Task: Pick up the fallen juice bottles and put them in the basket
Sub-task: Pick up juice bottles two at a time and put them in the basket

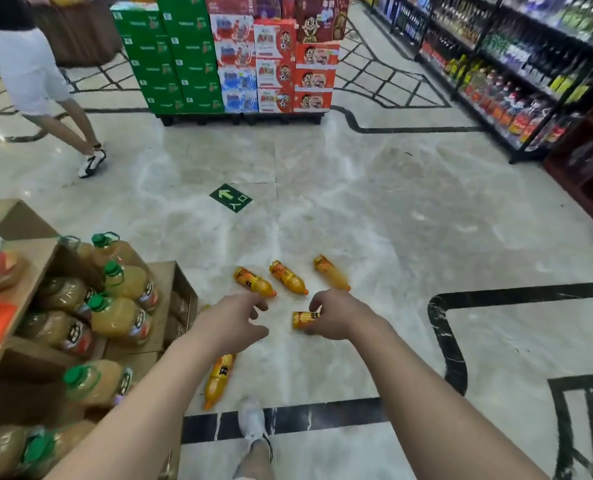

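On floor sticker (231, 198), "入口" upside-down.

The floor (374, 202) is showing as polished marble-look stone, glossy and smooth, throwing soft reflections, with dark veined inlay strips (444, 341) looking equally slick. The fallen juice bottles (288, 277) are reading as clear glossy plastic with shiny printed wrap labels, and the big jugs (122, 317) at left are looking like the same smooth plastic under green plastic caps, sitting in matt brown cardboard cartons (170, 289). The shelving (530, 109) at right is appearing as dark painted metal, and the stacked cases (191, 53) behind are looking like printed card with a slight sheen.
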Demonstrator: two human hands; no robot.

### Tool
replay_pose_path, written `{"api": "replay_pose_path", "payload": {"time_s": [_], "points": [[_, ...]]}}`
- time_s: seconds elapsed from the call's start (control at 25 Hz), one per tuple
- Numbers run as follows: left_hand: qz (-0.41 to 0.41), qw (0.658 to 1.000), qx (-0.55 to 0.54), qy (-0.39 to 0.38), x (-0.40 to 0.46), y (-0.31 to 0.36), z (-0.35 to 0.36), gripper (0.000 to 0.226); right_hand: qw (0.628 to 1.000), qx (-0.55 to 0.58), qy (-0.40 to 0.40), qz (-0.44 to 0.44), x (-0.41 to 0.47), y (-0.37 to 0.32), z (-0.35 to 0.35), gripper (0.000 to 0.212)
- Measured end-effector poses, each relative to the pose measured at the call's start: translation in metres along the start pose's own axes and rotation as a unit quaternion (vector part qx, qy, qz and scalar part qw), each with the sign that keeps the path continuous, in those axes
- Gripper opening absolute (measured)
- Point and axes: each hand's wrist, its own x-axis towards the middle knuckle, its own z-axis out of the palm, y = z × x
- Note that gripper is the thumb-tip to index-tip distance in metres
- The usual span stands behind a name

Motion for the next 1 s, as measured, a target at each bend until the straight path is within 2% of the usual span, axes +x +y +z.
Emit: {"api": "replay_pose_path", "payload": {"time_s": [0.28, 0.52, 0.76, 1.0], "points": [[-0.009, 0.997, 0.008, -0.077, 0.186, -0.022, 0.000, 0.044, 0.997, 0.013, -0.020, 0.068, 0.156, 0.031, -0.018, 0.050], [-0.040, 0.991, 0.012, -0.125, 0.337, -0.045, 0.038, 0.041, 0.992, -0.002, -0.083, 0.096, 0.294, 0.063, 0.015, 0.045], [-0.099, 0.982, -0.012, -0.162, 0.475, -0.077, 0.143, 0.040, 0.985, -0.060, -0.141, 0.081, 0.452, 0.126, 0.098, 0.050], [-0.164, 0.971, -0.066, -0.161, 0.579, -0.125, 0.289, 0.039, 0.962, -0.191, -0.195, 0.017, 0.589, 0.210, 0.239, 0.058]]}}
